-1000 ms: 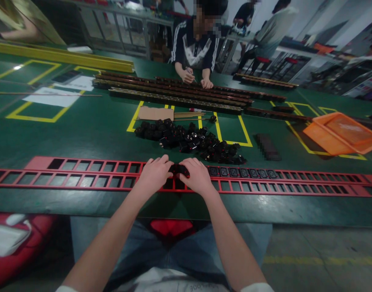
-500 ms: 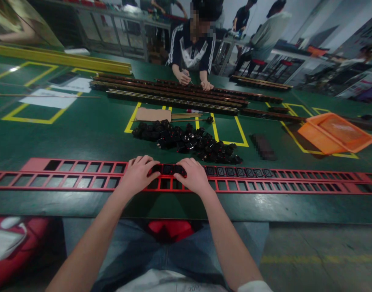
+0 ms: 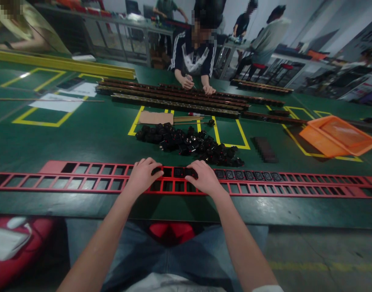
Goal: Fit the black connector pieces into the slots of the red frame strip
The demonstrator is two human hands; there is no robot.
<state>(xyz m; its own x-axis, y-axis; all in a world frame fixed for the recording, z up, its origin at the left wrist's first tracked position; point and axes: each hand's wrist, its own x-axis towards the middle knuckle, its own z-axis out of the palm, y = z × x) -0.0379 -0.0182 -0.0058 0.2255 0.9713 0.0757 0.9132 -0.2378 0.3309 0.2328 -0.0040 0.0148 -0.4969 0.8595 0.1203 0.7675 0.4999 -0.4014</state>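
One black socket (image 3: pixel 178 172) is seen in the upper red frame (image 3: pixel 53 166), between left hand (image 3: pixel 143 175) and right hand (image 3: pixel 205 177) | hand gap is widened, socket now uncovered: judged seated | whether either hand's fingers are clamped cannot be told.

Red on green across my workbench: the red frame (image 3: pixel 53 167), patterned like a double ladder, against the dark-green tabletop (image 3: pixel 91 146).

Black sockets (image 3: pixel 230 174) with paler outlines darken the frame's far row, and just beyond the frame a heap of black parts (image 3: pixel 186 142) glints with silver and red flecks. Farther past the frame come tan cardboard (image 3: pixel 156 118), white paper (image 3: pixel 56 103), yellow tape (image 3: pixel 38 123) in box outlines and dark bars (image 3: pixel 179 101) lined brown; beyond its right half, an orange basket (image 3: pixel 313 140). Across from the frame, a co-worker's navy top (image 3: pixel 176 52) bears white sleeve stripes. Nearer than the frame, my jeans (image 3: pixel 143 247) are faded blue.
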